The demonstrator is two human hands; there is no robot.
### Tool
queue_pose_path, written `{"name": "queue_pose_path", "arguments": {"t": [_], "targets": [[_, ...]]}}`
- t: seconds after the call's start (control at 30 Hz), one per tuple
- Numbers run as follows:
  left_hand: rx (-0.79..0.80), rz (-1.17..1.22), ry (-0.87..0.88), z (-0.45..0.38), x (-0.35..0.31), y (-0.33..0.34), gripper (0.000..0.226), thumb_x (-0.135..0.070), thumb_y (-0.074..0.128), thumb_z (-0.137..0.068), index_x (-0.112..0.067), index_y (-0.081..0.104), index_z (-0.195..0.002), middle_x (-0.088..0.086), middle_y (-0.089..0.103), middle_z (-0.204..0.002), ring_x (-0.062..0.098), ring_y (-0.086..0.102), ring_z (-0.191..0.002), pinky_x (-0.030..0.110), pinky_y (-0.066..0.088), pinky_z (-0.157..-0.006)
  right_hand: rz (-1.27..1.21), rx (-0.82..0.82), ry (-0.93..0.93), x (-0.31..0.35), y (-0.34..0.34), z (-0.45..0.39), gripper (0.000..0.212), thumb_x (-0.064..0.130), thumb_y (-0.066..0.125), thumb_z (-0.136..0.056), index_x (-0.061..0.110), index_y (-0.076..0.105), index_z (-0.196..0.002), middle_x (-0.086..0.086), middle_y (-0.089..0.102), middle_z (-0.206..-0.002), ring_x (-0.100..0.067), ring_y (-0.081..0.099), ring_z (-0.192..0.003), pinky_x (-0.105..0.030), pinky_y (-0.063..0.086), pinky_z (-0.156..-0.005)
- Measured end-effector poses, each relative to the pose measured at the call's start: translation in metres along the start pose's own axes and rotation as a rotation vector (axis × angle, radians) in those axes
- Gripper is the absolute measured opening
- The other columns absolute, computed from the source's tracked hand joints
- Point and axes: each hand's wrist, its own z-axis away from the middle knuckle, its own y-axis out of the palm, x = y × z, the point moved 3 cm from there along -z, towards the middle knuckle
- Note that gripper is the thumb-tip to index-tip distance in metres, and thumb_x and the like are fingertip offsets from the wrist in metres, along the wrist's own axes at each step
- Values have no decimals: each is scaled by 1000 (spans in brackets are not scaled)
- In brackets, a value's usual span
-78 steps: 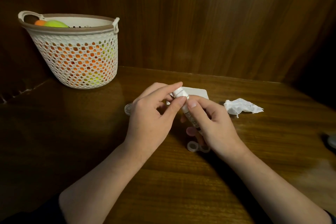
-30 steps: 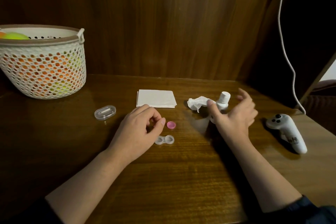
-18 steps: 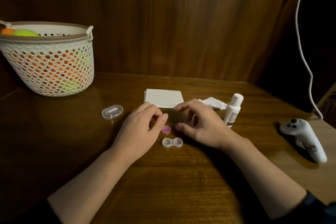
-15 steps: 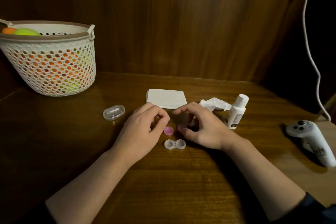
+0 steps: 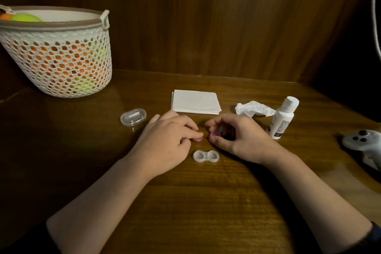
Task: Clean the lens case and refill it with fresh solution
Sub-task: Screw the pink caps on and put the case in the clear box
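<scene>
Hands at a wooden table [image 5: 185,202]: our left hand [image 5: 167,144] touches one pink cap [image 5: 197,139] with curled fingertips, our right hand [image 5: 237,138] pinches another pink cap [image 5: 215,134]. Between them, nearer us, lies the open lens case [image 5: 206,156], which looks light, rigid and slippery; we would grip it by its rims.

We see the case [image 5: 206,156], a clear twin-well piece, flat on the table with both wells uncapped, between the two wrists. Two pink caps are off it: one cap [image 5: 197,139] lies on the wood under the left fingertips, the other cap [image 5: 215,133] is tilted, pinched in the right fingers. The bottle [image 5: 282,118], white with a printed label and its white top on, stands upright to the right, well apart from the case.
</scene>
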Motion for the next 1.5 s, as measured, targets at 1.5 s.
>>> {"name": "queue_pose_path", "arguments": {"t": [1.5], "targets": [[-228,776,-165,9,-1,-7,28,-22,82,-93,-45,76,-106,-20,83,-94,0,78,-95,24,65,-86,-291,-234,-194,44,7,23,45,9,91,-84,30,76,-122,15,80,-111,-8,77,-106,-26,63,-95]]}}
